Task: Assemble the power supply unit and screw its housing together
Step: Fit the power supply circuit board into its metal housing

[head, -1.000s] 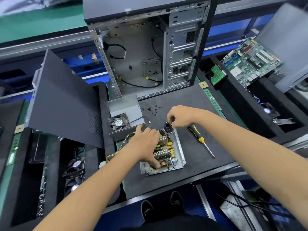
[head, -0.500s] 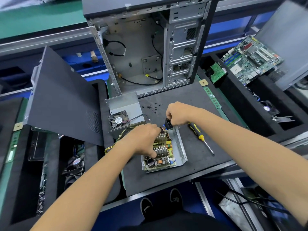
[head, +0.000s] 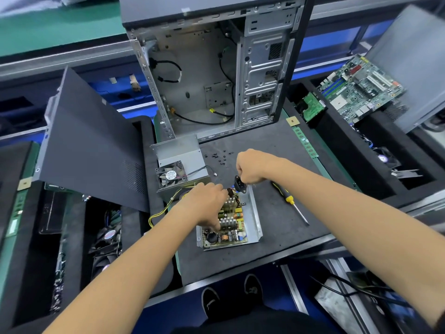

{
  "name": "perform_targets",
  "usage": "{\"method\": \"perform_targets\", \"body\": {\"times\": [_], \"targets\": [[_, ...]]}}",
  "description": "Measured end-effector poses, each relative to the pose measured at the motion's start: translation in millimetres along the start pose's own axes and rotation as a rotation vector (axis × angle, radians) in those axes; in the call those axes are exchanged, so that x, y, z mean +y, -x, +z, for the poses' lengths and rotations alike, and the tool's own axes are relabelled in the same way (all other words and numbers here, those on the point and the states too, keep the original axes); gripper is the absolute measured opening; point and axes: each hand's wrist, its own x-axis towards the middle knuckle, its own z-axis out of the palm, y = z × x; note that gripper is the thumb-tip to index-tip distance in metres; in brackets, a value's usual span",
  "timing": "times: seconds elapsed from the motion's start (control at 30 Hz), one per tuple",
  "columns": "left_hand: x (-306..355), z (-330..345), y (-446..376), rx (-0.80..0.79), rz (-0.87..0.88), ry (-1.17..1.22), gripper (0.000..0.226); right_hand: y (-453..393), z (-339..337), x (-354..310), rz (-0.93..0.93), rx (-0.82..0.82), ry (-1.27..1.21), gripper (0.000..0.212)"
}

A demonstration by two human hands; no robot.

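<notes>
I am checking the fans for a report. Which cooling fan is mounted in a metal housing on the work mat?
The fan in the grey housing cover, just beyond the left hand. The other fans lie loose in the foam bins at the sides.
</notes>
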Motion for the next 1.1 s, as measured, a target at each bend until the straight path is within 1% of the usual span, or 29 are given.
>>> {"method": "perform_targets", "body": {"times": [0.03,0.1,0.2,0.27,0.33,0.43,0.5,0.57,0.67,0.73,0.8,0.9,0.97,1.0,1.07,1.1], "targets": [[-2,-1,0,-0.006,-0.003,0.020,0.073,0,-1,-3,0.008,0.005,0.012,0.017],[-7,-6,1,0.023,-0.044,0.191,0.073,0,-4,-8,0.009,-0.013,0.016,0.026],[-12,-10,-1,0.186,-0.138,0.476,0.080,-4,-6,-14,0.006,-0.046,0.037,0.029],[-9,-9,-5,0.260,-0.173,0.644,0.086,-7,-6,-16,0.007,-0.056,0.042,0.025],[-4,-8,-11,0.303,-0.207,0.789,0.078,-10,-6,-15,-0.016,-0.025,0.030,0.017],[-4,-7,-18,0.359,-0.310,0.918,0.057,-14,-4,-11,-0.077,0.048,-0.015,0.009],[-5,-7,-22,0.355,-0.368,0.933,0.050,-16,-2,-8,-0.097,0.082,-0.054,0.012],[-5,-7,-25,0.345,-0.402,0.901,0.048,-16,0,-4,-0.101,0.076,-0.063,0.013],[-3,-10,-32,0.351,-0.458,0.903,0.043,-17,-1,-2,-0.105,0.032,-0.038,0.013],[-2,-11,-36,0.333,-0.468,0.876,0.045,-17,-2,-2,-0.106,-0.026,0.020,0.014],[0,-10,-40,0.312,-0.452,0.833,0.049,-19,-2,-1,-0.092,-0.073,0.064,0.017],[4,-9,-43,0.322,-0.417,0.788,0.047,-22,0,-1,-0.070,-0.085,0.106,0.010],[5,-9,-46,0.335,-0.389,0.771,0.045,-23,0,-1,-0.066,-0.068,0.130,0.016],[4,-9,-48,0.341,-0.368,0.762,0.042,-22,-2,-1,-0.068,-0.051,0.109,0.016],[2,-8,-49,0.346,-0.334,0.725,0.029,-23,-8,6,-0.055,0.018,-0.002,0.014],[1,-7,-49,0.338,-0.325,0.703,0.022,-22,-13,12,-0.036,0.057,-0.036,0.016]]}}
